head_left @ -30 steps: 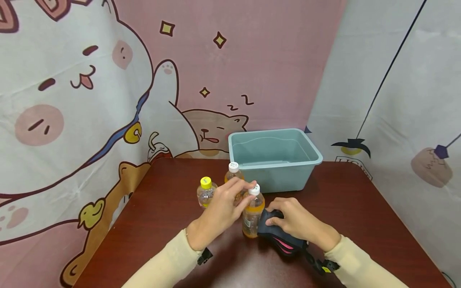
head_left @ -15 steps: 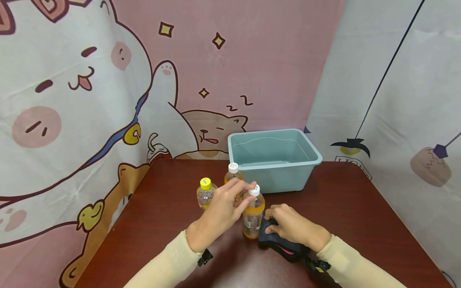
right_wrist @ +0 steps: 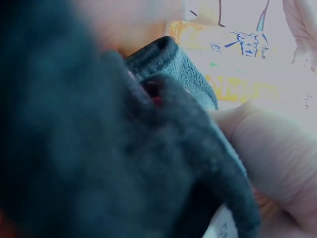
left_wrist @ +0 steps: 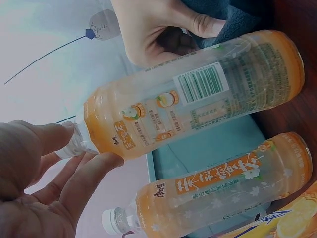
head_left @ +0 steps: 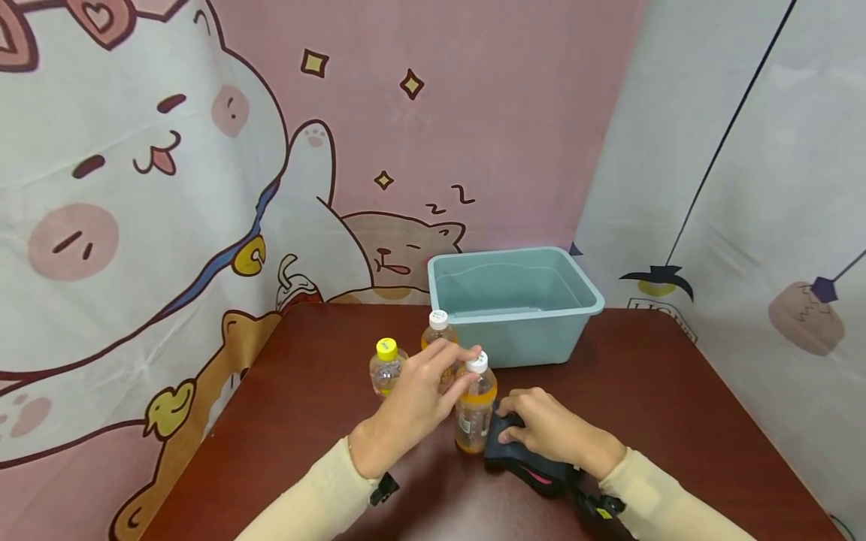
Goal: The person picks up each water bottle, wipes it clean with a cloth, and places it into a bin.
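My left hand (head_left: 419, 383) pinches the white cap of a clear plastic drink bottle (head_left: 476, 417) with orange bands, which stands upright on the table. My right hand (head_left: 551, 430) grips a dark blue-grey cloth (head_left: 524, 457) with pink inside its folds, low against the bottle's right side. In the left wrist view, thumb and fingers surround the cap and neck, and the bottle's label (left_wrist: 200, 87) shows a barcode. The fuzzy cloth (right_wrist: 99, 158) fills much of the right wrist view, blurred, with a white tag at its edge.
A second white-capped bottle (head_left: 438, 330) stands behind the left hand, partly hidden. Left of it is a yellow-capped bottle (head_left: 386, 368). A light blue plastic bin (head_left: 534, 338) sits at the table's back, before a cartoon-printed curtain (head_left: 528, 135). The table (head_left: 663, 421) is dark reddish brown.
My right hand has shifted slightly left and down with the cloth, whose pink folds show less. The left hand keeps its pinch on the cap, and the bottle stays in place.
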`<state>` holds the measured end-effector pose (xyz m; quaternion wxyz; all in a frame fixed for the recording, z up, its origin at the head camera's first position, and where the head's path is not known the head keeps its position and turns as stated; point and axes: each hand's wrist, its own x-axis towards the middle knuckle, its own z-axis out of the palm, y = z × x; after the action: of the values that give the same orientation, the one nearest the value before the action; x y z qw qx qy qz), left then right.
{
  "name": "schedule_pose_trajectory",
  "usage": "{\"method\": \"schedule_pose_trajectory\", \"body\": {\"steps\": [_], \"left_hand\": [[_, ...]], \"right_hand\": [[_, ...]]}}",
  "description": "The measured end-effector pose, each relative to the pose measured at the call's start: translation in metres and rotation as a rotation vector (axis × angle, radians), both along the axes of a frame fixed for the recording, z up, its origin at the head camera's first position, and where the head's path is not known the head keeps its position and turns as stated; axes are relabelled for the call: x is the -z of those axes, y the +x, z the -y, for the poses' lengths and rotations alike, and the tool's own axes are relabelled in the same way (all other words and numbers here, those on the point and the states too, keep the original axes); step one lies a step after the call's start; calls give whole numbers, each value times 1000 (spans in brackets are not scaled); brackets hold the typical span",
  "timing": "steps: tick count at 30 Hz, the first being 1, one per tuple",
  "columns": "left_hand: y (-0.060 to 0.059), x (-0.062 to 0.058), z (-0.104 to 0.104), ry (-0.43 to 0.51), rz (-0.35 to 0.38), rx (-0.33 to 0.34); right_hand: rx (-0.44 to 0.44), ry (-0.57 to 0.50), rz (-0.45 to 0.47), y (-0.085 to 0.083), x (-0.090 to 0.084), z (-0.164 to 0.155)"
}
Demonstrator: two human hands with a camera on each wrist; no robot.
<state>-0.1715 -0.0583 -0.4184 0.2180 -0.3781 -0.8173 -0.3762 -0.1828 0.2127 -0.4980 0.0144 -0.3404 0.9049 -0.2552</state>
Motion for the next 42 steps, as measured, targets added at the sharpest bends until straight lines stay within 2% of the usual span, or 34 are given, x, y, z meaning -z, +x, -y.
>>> {"method": "schedule_pose_trajectory", "body": {"steps": [7,15,20,27,35,42], "left_hand": [[0,1,0,0,-25,1],[1,2,0,-8,-6,2],[0,2,-1,-1,-19,6],[-1,2,0,3,-12,5],[-1,3,1,9,-19,1],[-1,3,0,-4,-11,-15]], "right_hand": [[0,-21,-53,1,0,-2],[37,-36,-84,4,-10,-1],[53,-68,-106,6,-18,-3],[81,-169,-171,7,-33,-7],[101,-301,-181,9,-48,-9],[96,-375,-238,8,-59,-6]]}}
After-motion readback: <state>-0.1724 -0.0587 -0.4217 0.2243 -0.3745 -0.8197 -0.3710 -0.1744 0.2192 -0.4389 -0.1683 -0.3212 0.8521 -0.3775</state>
